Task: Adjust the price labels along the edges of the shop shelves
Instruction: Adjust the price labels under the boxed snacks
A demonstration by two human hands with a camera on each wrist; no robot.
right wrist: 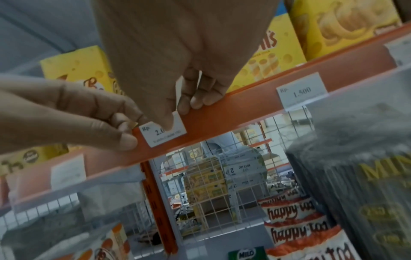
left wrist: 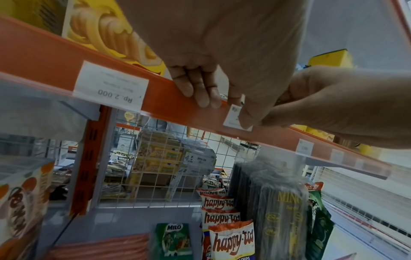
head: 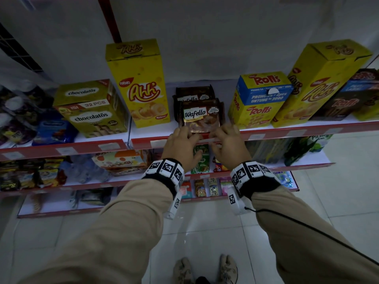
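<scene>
Both hands (head: pixel 203 143) hide Wafello's price label (right wrist: pixel 163 133)

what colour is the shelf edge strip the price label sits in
Orange-red shelf edge strip, holding a white price label; clearest in the right wrist view.

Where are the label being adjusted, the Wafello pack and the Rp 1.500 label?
label being adjusted (right wrist: pixel 165 138), right wrist view, lower white face.
Wafello pack (head: pixel 202 115), head view, front face.
Rp 1.500 label (right wrist: pixel 302 90), right wrist view, printed price.

Red-edged shelf (head: pixel 287 131) — snack boxes (head: pixel 139 83) and Wafello packs (head: pixel 202 115) stand on it.
</scene>
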